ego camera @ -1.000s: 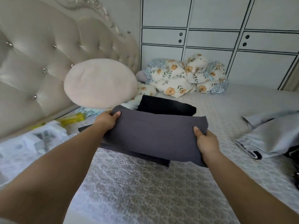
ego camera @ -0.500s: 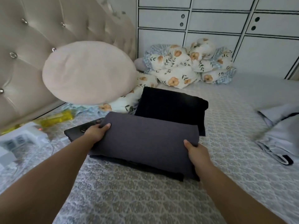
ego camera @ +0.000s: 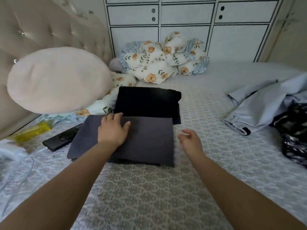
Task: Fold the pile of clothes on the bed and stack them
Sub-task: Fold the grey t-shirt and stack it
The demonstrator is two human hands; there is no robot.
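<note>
Head cam had the left hand (ego camera: 113, 130) lying flat, fingers spread, pressing on the folded grey garment (ego camera: 149, 140), a soft matte rectangle sitting on the bed (ego camera: 149, 193). The right hand (ego camera: 191, 141) hovered just off the garment's right edge, fingers loosely curled, gripping nothing. Right behind the grey one and touching it was a folded black garment (ego camera: 147, 102), thicker and knit-looking. A dark phone (ego camera: 61, 138) lay tucked against the grey one's left edge. The bedspread was a lacy patterned weave with plenty of open room in front and to the right, up to the crumpled pale blue clothes (ego camera: 259, 107) and dark patterned garment (ego camera: 295, 130) near the right edge.
</note>
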